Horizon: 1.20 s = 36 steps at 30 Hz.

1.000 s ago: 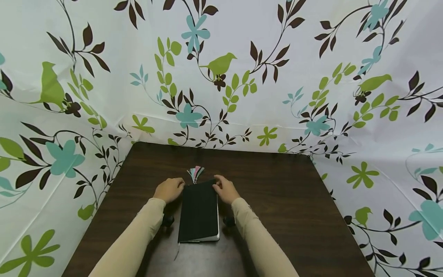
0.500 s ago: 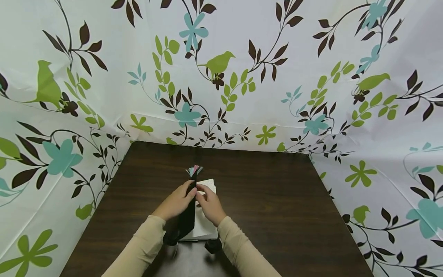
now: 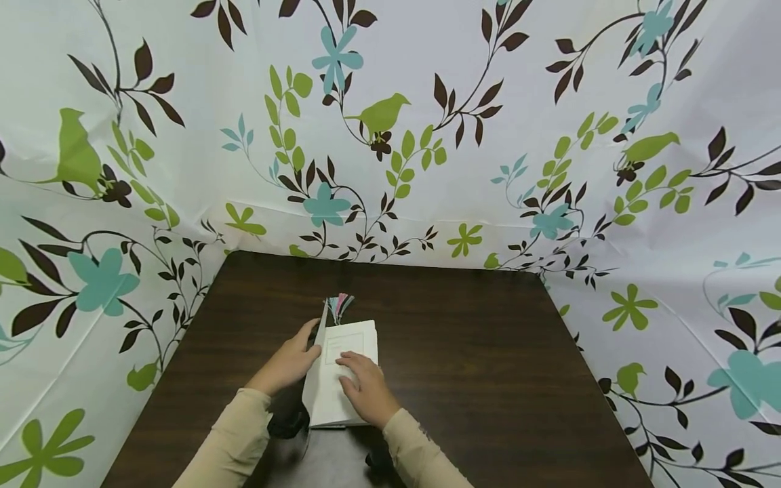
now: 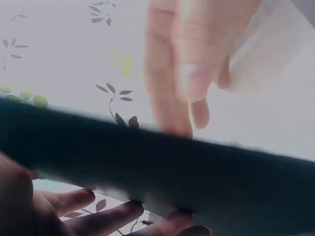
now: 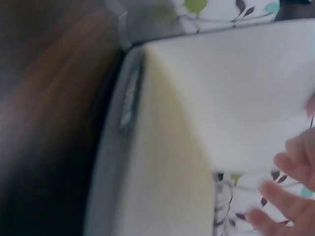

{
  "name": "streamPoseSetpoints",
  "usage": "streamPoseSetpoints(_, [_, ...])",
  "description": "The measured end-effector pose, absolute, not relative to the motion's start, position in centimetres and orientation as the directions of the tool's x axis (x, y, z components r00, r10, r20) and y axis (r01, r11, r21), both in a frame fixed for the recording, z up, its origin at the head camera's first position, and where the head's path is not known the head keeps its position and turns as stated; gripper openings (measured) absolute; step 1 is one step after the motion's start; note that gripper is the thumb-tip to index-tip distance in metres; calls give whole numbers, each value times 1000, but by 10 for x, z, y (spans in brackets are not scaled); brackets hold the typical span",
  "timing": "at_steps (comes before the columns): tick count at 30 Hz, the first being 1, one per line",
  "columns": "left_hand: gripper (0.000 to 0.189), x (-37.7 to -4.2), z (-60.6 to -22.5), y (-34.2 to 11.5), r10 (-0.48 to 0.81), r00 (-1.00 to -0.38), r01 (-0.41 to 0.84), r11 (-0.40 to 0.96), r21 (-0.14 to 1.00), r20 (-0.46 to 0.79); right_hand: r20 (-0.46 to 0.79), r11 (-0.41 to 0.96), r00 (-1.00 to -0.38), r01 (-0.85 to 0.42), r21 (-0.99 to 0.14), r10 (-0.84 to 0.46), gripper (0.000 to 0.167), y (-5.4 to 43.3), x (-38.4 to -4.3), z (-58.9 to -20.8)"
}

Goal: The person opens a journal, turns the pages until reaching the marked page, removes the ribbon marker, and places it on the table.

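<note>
A notebook with a black cover lies on the table with its front cover swung up to the left. Its white first page carries a thin printed frame. My left hand holds the raised cover by its free edge; in the left wrist view its fingertips show on the cover's far side. Over the page hovers my right hand, fingers loosely spread and holding nothing. Pastel ribbon ends fan out past the notebook's top edge. Part of the cover is hidden behind the left hand.
The dark brown wooden table reaches back to a white wall cloth printed with birds, leaves and flowers. A thin cord trails from the notebook's lower left corner. Black wrist devices hang below both wrists.
The notebook was closed between both hands. Its cover has been lifted and turned leftward, baring the white page. My right hand has let go and moved down over the page.
</note>
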<state>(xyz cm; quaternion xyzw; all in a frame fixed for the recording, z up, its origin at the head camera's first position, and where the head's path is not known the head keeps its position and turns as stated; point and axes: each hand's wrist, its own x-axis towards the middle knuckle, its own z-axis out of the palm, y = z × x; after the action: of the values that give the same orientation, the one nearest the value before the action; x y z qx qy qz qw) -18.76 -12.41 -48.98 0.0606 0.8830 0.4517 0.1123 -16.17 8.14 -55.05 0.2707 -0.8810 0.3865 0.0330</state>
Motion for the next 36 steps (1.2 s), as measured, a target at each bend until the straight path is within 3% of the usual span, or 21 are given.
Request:
streamPoseSetpoints(4, [65, -187, -492, -132, 196, -971, -3, 559, 829, -136, 265, 619, -897, -436, -654, -353, 30, 98, -161, -558])
streamPoseSetpoints(10, [69, -187, -494, -143, 197, -976, 15, 482, 876, -92, 189, 547, -920, -360, -756, -345, 41, 117, -164, -559])
streamPoseSetpoints(14, [62, -185, -494, -148, 177, -982, 25, 488, 872, -71, 191, 497, -918, -353, -793, -347, 47, 117, -163, -557])
streamPoseSetpoints(21, [49, -180, -493, -148, 165, -983, 25, 530, 848, -75, 147, 210, -952, -207, -956, -270, 57, 89, -153, -548])
streamPoseSetpoints(24, [49, -181, -493, -143, 175, -982, 31, 528, 848, -74, 118, 124, -942, -164, -979, -314, 56, 75, -143, -532])
streamPoseSetpoints(29, [57, -182, -494, -138, 185, -979, 20, 519, 854, -90, 103, 122, -902, -168, -978, -420, 48, 58, -134, -522])
streamPoseSetpoints(36, [63, -178, -492, -136, 195, -978, 38, 511, 859, -73, 182, 123, -853, -274, -954, -489, 45, 46, -133, -537])
